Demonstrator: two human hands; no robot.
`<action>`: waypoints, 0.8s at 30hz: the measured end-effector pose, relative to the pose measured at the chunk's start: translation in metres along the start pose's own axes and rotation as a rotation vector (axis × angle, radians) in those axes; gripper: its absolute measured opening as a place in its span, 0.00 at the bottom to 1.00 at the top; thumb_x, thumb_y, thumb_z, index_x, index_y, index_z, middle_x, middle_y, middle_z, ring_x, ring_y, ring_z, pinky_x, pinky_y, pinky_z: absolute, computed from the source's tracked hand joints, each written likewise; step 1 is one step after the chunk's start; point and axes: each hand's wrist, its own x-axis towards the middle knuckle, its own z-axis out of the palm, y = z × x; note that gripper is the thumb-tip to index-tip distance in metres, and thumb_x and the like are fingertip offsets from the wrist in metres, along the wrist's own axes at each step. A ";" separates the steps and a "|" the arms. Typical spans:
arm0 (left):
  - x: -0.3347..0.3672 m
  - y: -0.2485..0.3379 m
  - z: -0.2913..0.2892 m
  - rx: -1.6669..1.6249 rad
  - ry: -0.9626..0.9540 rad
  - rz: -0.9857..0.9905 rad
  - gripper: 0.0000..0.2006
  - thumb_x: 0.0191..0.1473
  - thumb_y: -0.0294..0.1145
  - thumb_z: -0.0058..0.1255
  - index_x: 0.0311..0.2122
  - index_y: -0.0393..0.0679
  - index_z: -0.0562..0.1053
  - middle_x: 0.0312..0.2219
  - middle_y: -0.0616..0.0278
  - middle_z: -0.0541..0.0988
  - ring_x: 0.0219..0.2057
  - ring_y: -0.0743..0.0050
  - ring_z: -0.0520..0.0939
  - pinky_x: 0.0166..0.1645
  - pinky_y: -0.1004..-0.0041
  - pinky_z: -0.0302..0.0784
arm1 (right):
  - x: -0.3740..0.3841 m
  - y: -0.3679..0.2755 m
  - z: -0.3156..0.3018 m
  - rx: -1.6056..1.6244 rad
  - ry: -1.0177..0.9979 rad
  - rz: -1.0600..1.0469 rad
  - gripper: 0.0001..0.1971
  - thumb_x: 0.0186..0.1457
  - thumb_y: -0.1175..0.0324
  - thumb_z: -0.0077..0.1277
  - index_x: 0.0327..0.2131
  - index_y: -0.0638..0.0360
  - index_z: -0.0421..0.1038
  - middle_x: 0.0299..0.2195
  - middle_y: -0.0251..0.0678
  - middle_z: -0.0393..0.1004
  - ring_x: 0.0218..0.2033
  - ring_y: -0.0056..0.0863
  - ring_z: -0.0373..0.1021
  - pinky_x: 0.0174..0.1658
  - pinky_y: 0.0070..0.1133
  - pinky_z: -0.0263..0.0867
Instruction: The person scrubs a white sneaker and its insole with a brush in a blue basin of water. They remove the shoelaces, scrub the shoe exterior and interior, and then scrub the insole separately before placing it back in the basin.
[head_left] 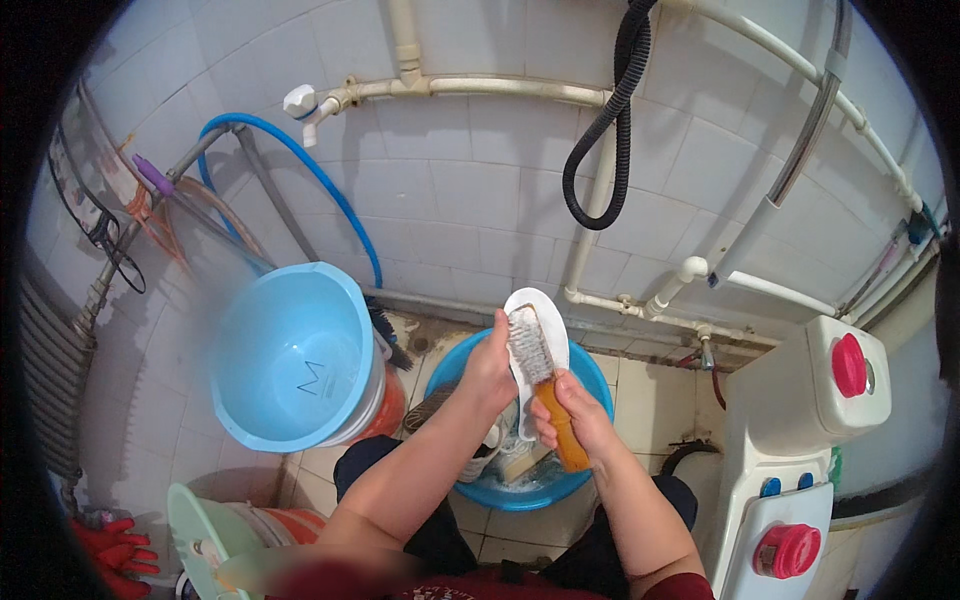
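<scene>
My left hand (487, 362) grips the edge of a white insole (553, 315), held up over a blue basin (540, 499). In my right hand (585, 415) is a scrub brush with a yellow-brown handle (562, 428). Its pale bristles lie against the face of the insole. Below, the basin holds sudsy water and what look like shoes (487, 455), partly hidden by my left forearm. A light beige block-like piece (524, 463) also sits in the water.
On the left, a light blue basin (290, 370) rests on stacked buckets (385, 405). A pale green container (200, 535) and red gloves (115, 550) are at lower left. White jugs with red caps (785, 552) stand right. Pipes (500, 92) and a black hose (583, 165) run along the tiled wall.
</scene>
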 end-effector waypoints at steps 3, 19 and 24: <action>-0.011 0.011 0.010 -0.012 0.029 0.017 0.26 0.62 0.52 0.30 0.52 0.40 0.64 0.47 0.57 0.73 0.47 0.60 0.74 0.53 0.59 0.68 | -0.001 -0.003 -0.003 0.083 -0.059 0.073 0.17 0.62 0.51 0.36 0.46 0.52 0.58 0.26 0.33 0.63 0.22 0.22 0.61 0.23 0.18 0.58; -0.019 -0.037 -0.001 0.109 -0.060 0.188 0.25 0.63 0.51 0.31 0.53 0.39 0.63 0.49 0.57 0.70 0.48 0.64 0.73 0.55 0.67 0.66 | 0.016 -0.002 0.005 -1.786 0.699 -0.523 0.26 0.57 0.64 0.45 0.59 0.36 0.56 0.28 0.44 0.66 0.25 0.44 0.68 0.27 0.37 0.65; -0.003 0.016 -0.008 0.035 0.131 0.101 0.29 0.62 0.54 0.29 0.53 0.37 0.63 0.48 0.53 0.71 0.49 0.59 0.72 0.56 0.59 0.65 | -0.011 0.023 0.022 -1.911 0.492 -0.517 0.27 0.54 0.66 0.49 0.58 0.37 0.58 0.28 0.44 0.65 0.24 0.44 0.69 0.26 0.36 0.67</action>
